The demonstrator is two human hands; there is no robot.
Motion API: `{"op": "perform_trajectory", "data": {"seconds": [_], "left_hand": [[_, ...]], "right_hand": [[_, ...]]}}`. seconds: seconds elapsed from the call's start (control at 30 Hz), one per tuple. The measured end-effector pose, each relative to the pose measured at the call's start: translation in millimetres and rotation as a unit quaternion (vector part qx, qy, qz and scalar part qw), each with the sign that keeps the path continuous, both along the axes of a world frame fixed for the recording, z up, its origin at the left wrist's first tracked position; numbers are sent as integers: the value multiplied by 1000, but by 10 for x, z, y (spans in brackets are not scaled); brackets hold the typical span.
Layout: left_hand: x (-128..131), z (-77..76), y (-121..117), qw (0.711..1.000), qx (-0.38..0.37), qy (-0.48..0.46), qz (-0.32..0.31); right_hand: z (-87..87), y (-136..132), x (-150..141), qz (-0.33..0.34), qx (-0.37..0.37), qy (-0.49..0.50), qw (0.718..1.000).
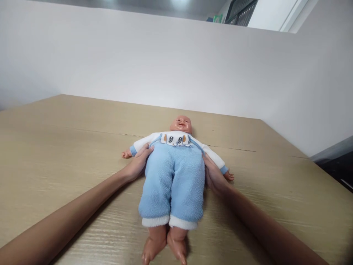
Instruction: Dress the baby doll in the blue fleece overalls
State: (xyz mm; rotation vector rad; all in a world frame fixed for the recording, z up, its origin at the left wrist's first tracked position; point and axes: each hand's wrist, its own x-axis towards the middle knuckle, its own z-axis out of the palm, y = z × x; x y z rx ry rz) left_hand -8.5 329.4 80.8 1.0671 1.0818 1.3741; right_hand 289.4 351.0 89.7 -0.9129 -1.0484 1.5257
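Note:
A baby doll in fluffy light-blue overalls and a white top lies on its back on the wooden table, head away from me and bare feet toward me. My left hand presses against the doll's side at its waist, fingers wrapped toward the body under its arm. My right hand holds the opposite side of the waist the same way. Both hands grip the doll between them; the fingertips are partly hidden behind the fabric.
A plain white wall rises behind the table's far edge. The table's right edge drops off to a dark floor area at the far right. A seam runs across the tabletop behind the doll.

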Motion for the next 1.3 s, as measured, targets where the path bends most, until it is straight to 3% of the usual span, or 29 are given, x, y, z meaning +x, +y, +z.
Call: {"op": "perform_trajectory", "data": {"seconds": [0.1, 0.17, 0.4, 0.6, 0.7, 0.83, 0.97, 1.13, 1.3], "left_hand": [[97, 64, -4, 997, -8, -69, -27], [97, 92, 9, 998, 0, -61, -33], [-51, 158, 77, 992, 38, 77, -90], [-157, 244, 91, 973, 75, 207, -76], [-260, 243, 76, 937, 92, 331, -54], [-355, 234, 47, 904, 111, 401, -99], [-333, 223, 7, 941, 64, 313, -112], [-185, 203, -45, 978, -2, 188, -86], [104, 207, -90, 998, -44, -15, -48]], "right_hand": [[22, 19, -5, -7, 10, 14, 1000], [29, 47, -12, -9, 15, 13, 1000], [-17, 114, -5, 2, 14, -22, 1000], [-96, 201, 61, 12, 50, -68, 996], [25, 204, 203, 59, 98, -171, 979], [283, 144, 387, 126, 158, -291, 935], [369, 98, 371, 151, 188, -277, 930], [186, 77, 208, 132, 52, -125, 982], [43, 45, 108, 94, 5, -56, 994]]}}
